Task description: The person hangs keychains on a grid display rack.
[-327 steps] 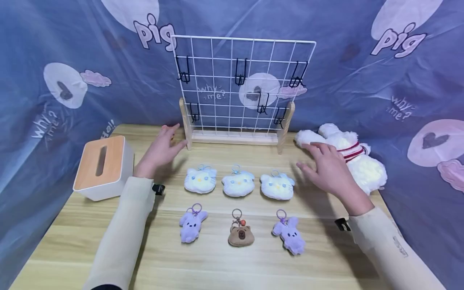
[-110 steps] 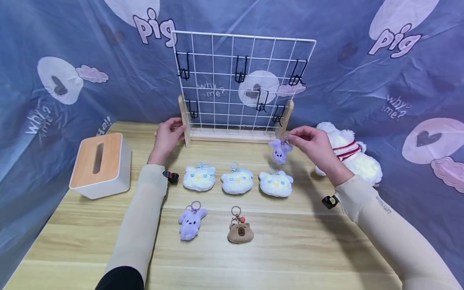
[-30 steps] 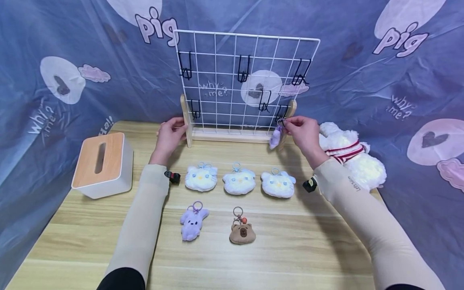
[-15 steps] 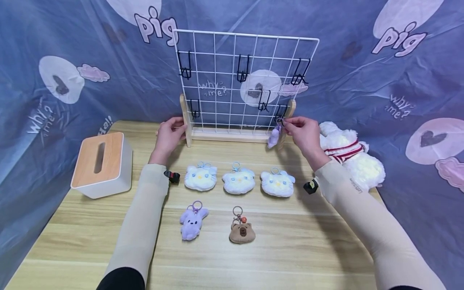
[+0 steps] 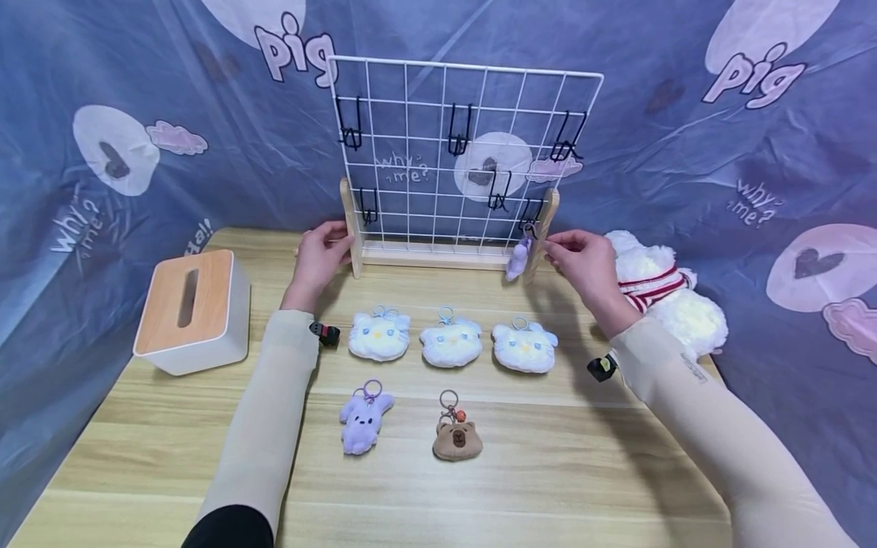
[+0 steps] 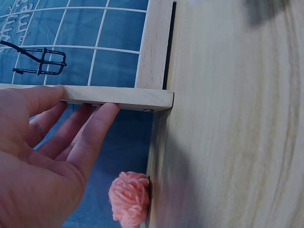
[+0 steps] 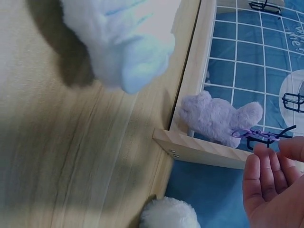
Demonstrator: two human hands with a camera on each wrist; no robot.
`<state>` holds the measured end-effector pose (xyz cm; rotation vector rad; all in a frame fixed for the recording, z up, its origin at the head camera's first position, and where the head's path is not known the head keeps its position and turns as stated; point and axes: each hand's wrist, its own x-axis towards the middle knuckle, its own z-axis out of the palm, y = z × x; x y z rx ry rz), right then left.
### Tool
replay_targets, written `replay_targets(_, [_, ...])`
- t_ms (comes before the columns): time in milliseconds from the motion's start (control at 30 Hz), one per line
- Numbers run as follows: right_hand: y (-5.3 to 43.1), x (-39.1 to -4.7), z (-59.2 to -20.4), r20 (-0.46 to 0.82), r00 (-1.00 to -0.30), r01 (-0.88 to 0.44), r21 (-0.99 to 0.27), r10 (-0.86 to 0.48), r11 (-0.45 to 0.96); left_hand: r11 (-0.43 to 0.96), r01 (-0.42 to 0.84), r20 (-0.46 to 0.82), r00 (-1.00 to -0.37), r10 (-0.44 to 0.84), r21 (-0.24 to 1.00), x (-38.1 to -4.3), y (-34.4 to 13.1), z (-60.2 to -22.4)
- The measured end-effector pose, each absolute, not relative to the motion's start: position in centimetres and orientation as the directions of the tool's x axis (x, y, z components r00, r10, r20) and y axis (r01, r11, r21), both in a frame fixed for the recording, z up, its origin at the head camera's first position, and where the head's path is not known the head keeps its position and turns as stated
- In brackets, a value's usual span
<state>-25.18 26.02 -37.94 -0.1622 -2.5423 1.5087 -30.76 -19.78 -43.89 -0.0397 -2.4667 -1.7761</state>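
Note:
A white wire grid rack (image 5: 466, 74) with black hooks stands at the back. My left hand (image 5: 319, 257) grips its left wooden upright (image 6: 118, 96), thumb on one face and fingers on the other. A purple plush keychain (image 5: 518, 260) hangs by its ring from the lower right hook. My right hand (image 5: 589, 268) is just right of the right upright (image 5: 543, 228), fingers loosely bent and holding nothing. In the right wrist view its fingertips (image 7: 262, 152) are close to the ring. Another purple plush keychain (image 5: 363, 425) and a brown capybara keychain (image 5: 457, 441) lie in front.
Three white cat-face keychains (image 5: 379, 337) lie in a row across the wooden table (image 5: 548, 487). A tissue box (image 5: 195, 312) stands left. A white plush toy (image 5: 685, 320) lies right. A pink yarn ball (image 6: 129, 198) sits behind the left upright.
My right hand carried the purple plush keychain up from the front right of the table to the lower right hook, then let go and drew back right. My left hand took hold of the left upright.

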Motion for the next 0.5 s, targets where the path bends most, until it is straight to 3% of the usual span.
replay_targets(500, [25.9,-23.0,-37.4,0.120,-0.981,-0.030,-0.870,0.152,0.492,0.314,0.081,0.099,-0.994,-0.041,0.946,-30.8,-19.7,-43.9])
